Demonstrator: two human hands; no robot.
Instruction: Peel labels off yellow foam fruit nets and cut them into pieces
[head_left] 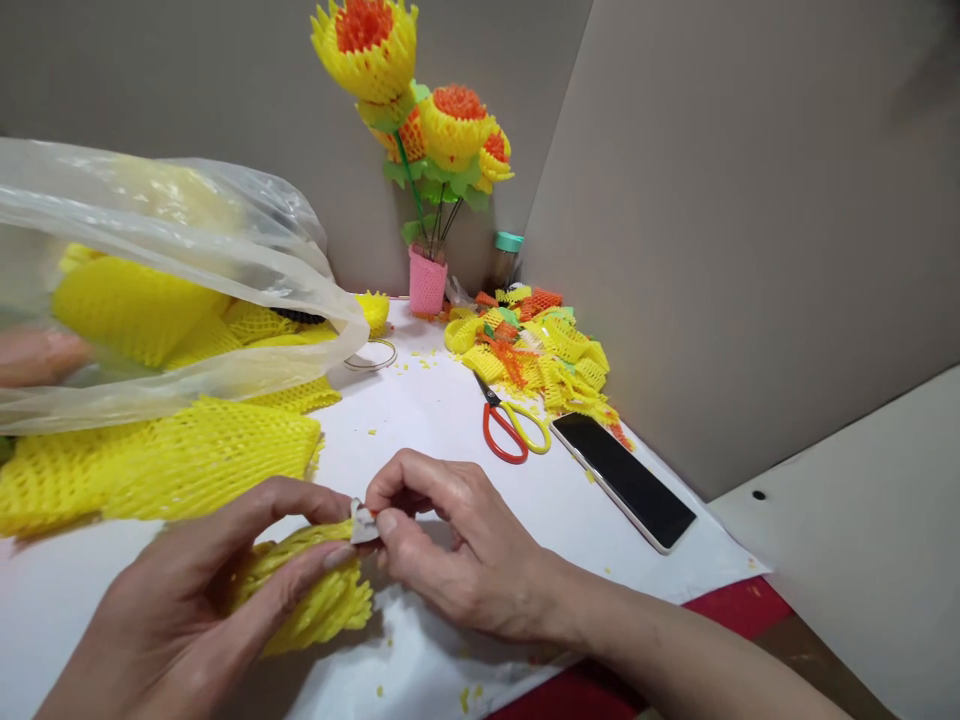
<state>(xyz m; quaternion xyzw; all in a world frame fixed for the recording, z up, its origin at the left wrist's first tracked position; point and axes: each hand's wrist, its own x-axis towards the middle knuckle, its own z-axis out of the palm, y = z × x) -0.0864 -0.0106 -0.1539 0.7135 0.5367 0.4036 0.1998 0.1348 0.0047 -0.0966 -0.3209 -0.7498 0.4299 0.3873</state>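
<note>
My left hand [202,590] is closed around a yellow foam-net flower [315,610], which lies on its side with its fringed edge toward me. Its gathered end points right, and a whitish strip [364,522] is wrapped there. Between thumb and index finger, my right hand [465,550] pinches the end of that strip; a speck of orange shows at the fingertips. Left of my hands, yellow foam netting sleeves [210,455] lie flat on the white table cover [420,400].
A clear plastic bag [300,215] holds more yellow netting; a blurred hand [37,355] shows beside it. Scissors [506,432] and a phone [626,480] lie to the right, before a heap of foam scraps [547,350]. Foam flowers [454,125] stand in a pink pot [427,282].
</note>
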